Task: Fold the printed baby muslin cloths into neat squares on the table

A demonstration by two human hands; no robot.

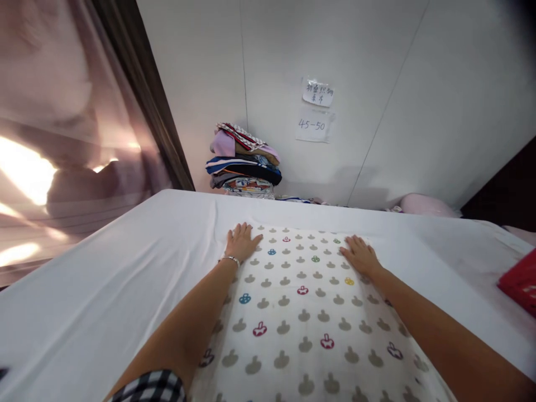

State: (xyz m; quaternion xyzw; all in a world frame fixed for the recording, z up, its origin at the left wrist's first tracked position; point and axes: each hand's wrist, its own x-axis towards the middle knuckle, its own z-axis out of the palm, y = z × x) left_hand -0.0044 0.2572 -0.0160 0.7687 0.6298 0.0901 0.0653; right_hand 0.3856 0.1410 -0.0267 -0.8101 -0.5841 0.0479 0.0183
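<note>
A white cloth printed with small grey and coloured mushroom shapes (301,312) lies flat on a table covered by a white sheet (125,279). My left hand (240,241) rests flat with fingers spread on the cloth's far left corner; a thin bracelet circles that wrist. My right hand (359,254) lies flat, fingers stretched out, on the cloth's far right corner. Neither hand holds anything.
A stack of folded clothes (243,162) stands against the white wall beyond the table's far edge. Two paper notes (316,109) are stuck on the wall. A pink bundle (422,205) lies at the back right. A red object (521,282) sits at the right edge.
</note>
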